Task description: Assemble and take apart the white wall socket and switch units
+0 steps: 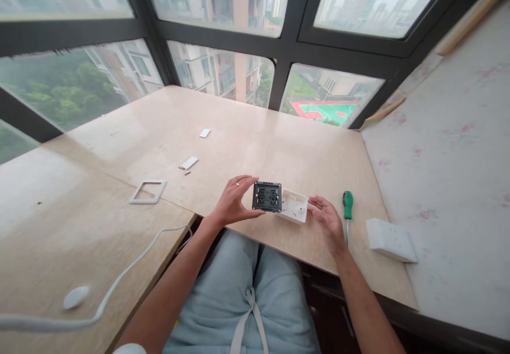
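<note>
My left hand grips a black square switch module by its left edge, holding it just above the beige countertop. My right hand rests its fingers on the right side of a white mounting box that sits on the counter directly behind and to the right of the module. The box's hollow inside faces up and toward me.
A green-handled screwdriver lies right of my right hand. A white power strip rests at the far right. A white square frame, two small white plates, a tiny screw and a white cable with inline switch lie to the left.
</note>
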